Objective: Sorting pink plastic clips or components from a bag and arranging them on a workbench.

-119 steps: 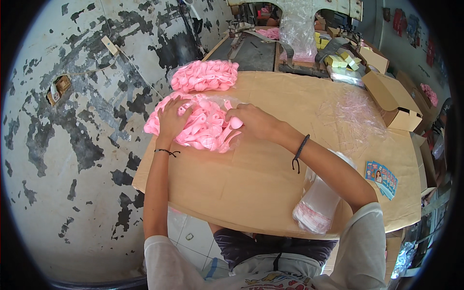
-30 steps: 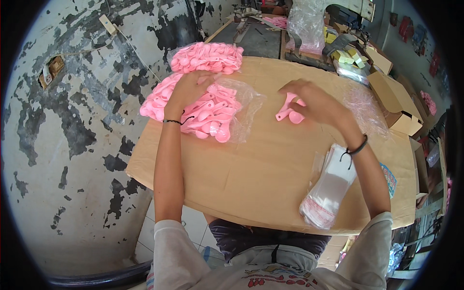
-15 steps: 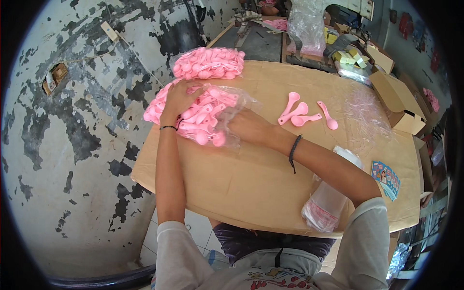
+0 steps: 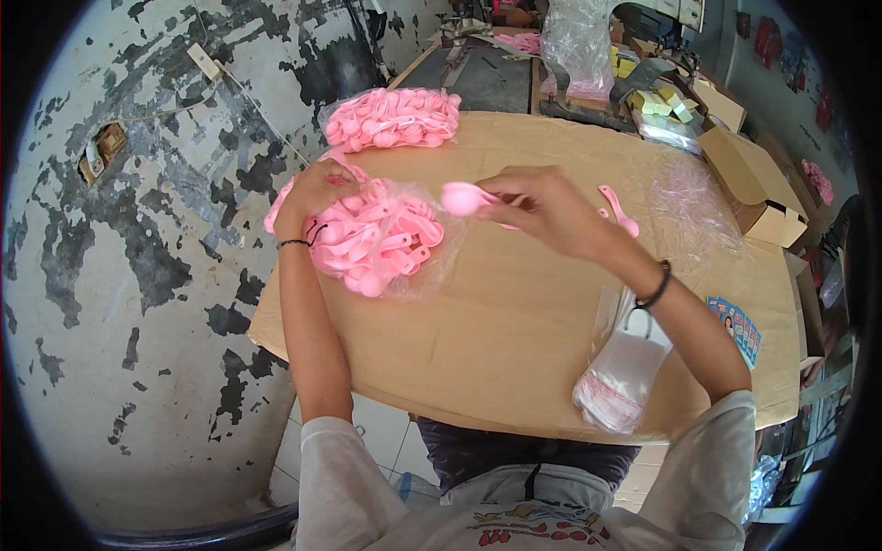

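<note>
R hand (image 4: 549, 213): fingers pinched together on pink round-bowl plastic spoon (image 4: 464, 198), held above tan cardboard-like tabletop (image 4: 459, 349).
L hand (image 4: 320, 193): part-curled, atop clear plastic bag (image 4: 448, 255) w/ pink spoons (image 4: 375, 230); grip can't be told.
Hidden: held spoon's handle, mostly behind R fingers; loose pink spoons (image 4: 628, 224) on tabletop, partly behind R hand, qty unclear.

We can't see most of the pink spoon's (image 4: 462, 199) handle, because the right hand (image 4: 549, 207) covers it. Behind that hand, only bits of some loose spoons (image 4: 604, 212) peek out. The left hand (image 4: 317, 193) hides part of the near spoon bag (image 4: 378, 241). The right arm covers some clear bags (image 4: 617, 381). Far off, the top edge cuts a white machine (image 4: 675, 8). We find the red things (image 4: 766, 41) at far right too blurry to name.
</note>
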Motion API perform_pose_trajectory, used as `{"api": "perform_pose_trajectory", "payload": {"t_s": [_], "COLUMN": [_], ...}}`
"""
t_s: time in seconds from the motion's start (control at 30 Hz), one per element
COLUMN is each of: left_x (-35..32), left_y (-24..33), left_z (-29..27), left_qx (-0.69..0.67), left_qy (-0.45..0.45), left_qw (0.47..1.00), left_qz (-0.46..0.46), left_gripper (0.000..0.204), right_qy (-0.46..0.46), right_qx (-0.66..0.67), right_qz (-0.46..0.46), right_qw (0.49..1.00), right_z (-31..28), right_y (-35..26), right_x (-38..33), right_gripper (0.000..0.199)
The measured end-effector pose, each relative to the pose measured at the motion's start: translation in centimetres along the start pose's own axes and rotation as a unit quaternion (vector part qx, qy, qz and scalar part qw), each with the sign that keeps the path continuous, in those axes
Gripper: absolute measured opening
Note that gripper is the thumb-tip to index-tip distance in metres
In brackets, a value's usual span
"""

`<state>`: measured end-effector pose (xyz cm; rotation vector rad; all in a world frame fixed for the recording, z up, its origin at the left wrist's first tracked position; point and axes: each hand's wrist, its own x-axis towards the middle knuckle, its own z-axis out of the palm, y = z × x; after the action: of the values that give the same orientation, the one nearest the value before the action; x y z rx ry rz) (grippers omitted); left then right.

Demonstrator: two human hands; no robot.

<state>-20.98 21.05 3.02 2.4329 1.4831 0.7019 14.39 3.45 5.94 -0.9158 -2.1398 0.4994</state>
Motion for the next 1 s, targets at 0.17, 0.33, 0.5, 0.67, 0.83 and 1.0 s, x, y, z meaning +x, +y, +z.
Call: {"api": "perform_pose_trajectory", "payload": {"t_s": [0.17,0.33,0.5,0.67,0.83,1.0], "left_x": [-0.7,-0.9,-2.3,-2.3,-2.9,-4.0], "left_y": [-0.3,1.7,1.3,2.8,1.6,1.5], "left_z": [-1.1,-1.7,-2.7,-2.8,-3.5,-4.6], "left_qx": [-0.032,0.004,-0.021,-0.01,0.083,0.067], "left_qy": [-0.06,-0.135,-0.158,-0.172,-0.198,-0.217], "left_qw": [0.997,0.986,0.979,0.975,0.969,0.954], "left_qz": [-0.031,-0.097,-0.131,-0.138,-0.124,-0.195], "left_gripper": [0.025,0.021,0.025,0.025,0.02,0.032], "right_qy": [0.023,0.025,-0.133,-0.135,-0.111,-0.105], "right_qx": [-0.038,-0.167,-0.033,-0.155,-0.31,-0.334], "right_qz": [0.077,0.045,0.019,-0.115,-0.054,-0.086], "right_qw": [0.996,0.985,0.99,0.972,0.943,0.933], "right_z": [-4.8,-6.2,-0.3,9.3,12.6,12.3], "right_y": [3.2,6.1,0.2,-0.8,0.6,2.5], "right_x": [-2.2,-3.7,-1.7,-0.1,1.8,1.9], "right_gripper": [0.025,0.024,0.025,0.029,0.032,0.027]}}
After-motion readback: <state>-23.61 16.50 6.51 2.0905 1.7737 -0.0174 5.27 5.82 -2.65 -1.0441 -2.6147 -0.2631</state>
